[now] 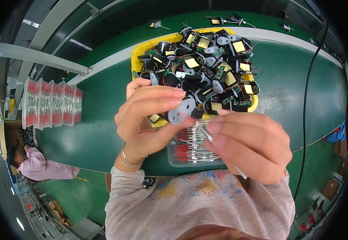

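My left hand (142,114) pinches a black-bodied part by its translucent white oval cap (177,115), which has round holes in its face. The cap is tilted toward my right hand (252,144). Between that hand's thumb and fingers is a slim silver-and-white metal tube (204,131), its lower end showing below the palm. Thin red wires run from the tube's tip to the cap; whether they enter a hole I cannot tell. Below both hands sits a clear plastic box (174,163) of similar tubes with red wires, partly hidden by my right hand.
Beyond my hands, a yellow tray (135,64) is heaped with black parts with white caps, circuit boards and wires. Stacked clear boxes (52,104) stand at left on the green table (98,132). A black cable (305,100) hangs at right. A person in pink (42,166) is at far left.
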### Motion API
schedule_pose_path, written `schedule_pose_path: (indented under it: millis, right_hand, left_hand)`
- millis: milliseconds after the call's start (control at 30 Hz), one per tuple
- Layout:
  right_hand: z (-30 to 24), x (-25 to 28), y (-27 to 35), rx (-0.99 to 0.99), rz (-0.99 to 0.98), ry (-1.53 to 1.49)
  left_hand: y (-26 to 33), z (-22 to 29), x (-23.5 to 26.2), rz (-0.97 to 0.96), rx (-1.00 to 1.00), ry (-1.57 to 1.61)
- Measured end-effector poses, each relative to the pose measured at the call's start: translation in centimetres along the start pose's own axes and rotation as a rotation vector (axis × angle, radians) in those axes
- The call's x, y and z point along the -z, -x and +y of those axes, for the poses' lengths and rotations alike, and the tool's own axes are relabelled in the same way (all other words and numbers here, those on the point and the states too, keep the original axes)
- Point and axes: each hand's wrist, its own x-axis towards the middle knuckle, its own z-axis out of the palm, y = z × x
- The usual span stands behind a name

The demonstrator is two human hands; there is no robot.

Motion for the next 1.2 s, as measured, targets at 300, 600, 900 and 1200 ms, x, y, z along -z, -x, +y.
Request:
schedule_pose_path:
  millis: [300, 600, 900, 1200]
  right_hand:
    - [-0.4, 0.2, -0.1, 0.033, -0.014, 0.025]
    - [-0.1, -0.2, 0.0, -0.006, -0.034, -0.005]
    - [0.9, -0.3, -0.3, -0.179, -0.104, -0.086]
    - [0.6, 0.2, -0.3, 0.055, -0.097, 0.131]
  left_hand:
    - [-0.1, 0.4, 0.1, 0.008, 0.003, -0.007]
    - [-0.2, 0.5, 0.4, -0.067, -0.032, -0.081]
    - [0.2, 0.6, 0.0, -0.038, 0.228, 0.392]
    - [0.4, 3.5, 0.3, -0.017, 0.231, 0.09]
